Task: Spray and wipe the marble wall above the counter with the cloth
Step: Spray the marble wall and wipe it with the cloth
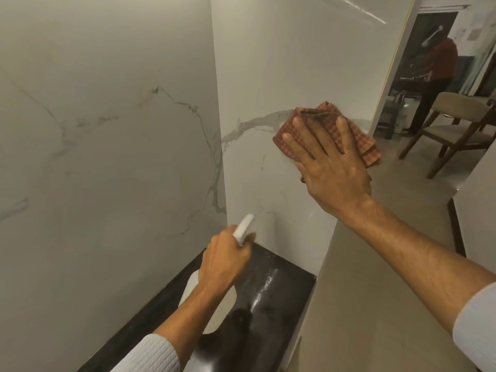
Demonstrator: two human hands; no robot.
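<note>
Now the right hand (330, 167), fingers spread, presses the folded cloth (359, 135) flat on the marble wall (268, 76) near its outer corner; the left hand (225, 260), curled, grips the spray bottle (243, 228) above the dark counter (271, 291). Even overlapping strokes should work best, stopping short of the right edge; open wall lies leftward and above.

Looks like a home kitchen nook: white grey-veined marble wall (112, 162) over a glossy black stone counter (279, 296). Wooden cushioned chair (453, 124) sits beyond the doorway.

cloth (363, 140): half under right hand (332, 167) | bottle (214, 304): label hidden
</note>
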